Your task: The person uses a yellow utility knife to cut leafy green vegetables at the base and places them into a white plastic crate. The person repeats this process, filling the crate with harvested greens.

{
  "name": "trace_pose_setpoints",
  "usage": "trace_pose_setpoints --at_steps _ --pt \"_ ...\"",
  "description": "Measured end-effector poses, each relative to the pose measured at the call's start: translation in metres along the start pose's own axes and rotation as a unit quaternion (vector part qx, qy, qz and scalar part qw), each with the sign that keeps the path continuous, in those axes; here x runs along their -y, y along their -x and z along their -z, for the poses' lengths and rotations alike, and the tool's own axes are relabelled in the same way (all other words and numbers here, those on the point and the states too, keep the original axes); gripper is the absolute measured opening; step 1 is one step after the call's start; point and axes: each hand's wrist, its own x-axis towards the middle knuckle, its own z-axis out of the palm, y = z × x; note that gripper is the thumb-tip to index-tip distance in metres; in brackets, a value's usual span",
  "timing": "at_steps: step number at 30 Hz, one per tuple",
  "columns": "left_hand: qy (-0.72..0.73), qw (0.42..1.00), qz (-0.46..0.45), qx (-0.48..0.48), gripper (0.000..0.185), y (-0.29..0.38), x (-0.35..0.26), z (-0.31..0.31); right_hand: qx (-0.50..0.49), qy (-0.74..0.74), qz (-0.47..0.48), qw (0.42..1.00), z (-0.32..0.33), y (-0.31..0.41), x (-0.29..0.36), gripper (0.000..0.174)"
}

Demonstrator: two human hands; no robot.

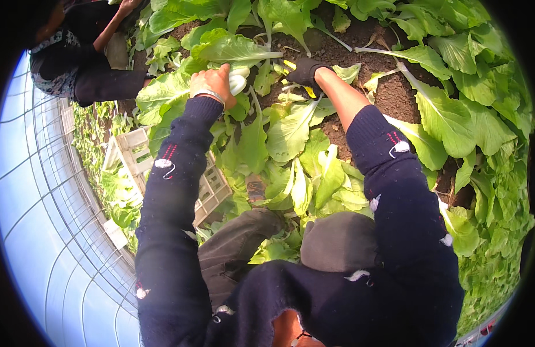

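Observation:
My left hand [212, 86], bare with a band at the wrist, is closed around leafy greens with thick white stalks [238, 82]. Their leaves spread out to the left, under and beyond the hand. My right hand [305, 73] wears a black glove and grips a tool with yellow parts [310, 92] showing on both sides of the fist; its working end is hidden. That hand is low over the brown soil [391, 95], apart from the left one. Between my arms lie loose broad green leaves [291, 132], some of them yellowing.
A slatted plastic crate [213, 191] stands partly behind my left arm. At the upper left another person [93, 69] is close to the rows. Dense standing greens [488, 86] fill the right side. A wire-gridded translucent wall [46, 195] curves along the left. My shoe [255, 188] rests among leaves.

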Motion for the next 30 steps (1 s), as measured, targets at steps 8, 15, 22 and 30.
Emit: trace_pose_setpoints --at_steps 8,15,22,30 --pt "0.351 0.923 -0.160 -0.001 0.082 0.072 0.046 0.048 -0.159 -0.383 0.123 0.902 -0.019 0.115 -0.041 0.042" --pt "0.578 0.739 -0.331 0.099 0.084 0.145 0.030 0.083 -0.116 -0.606 0.219 0.756 0.008 0.238 -0.009 0.031" --pt "0.590 0.682 -0.422 0.093 0.090 0.232 -0.017 0.095 -0.201 -0.598 0.357 0.689 -0.003 0.361 0.030 0.025" --pt "0.652 0.616 -0.427 -0.116 0.116 0.334 -0.007 0.079 -0.572 0.051 0.089 0.814 0.040 0.518 0.059 0.025"
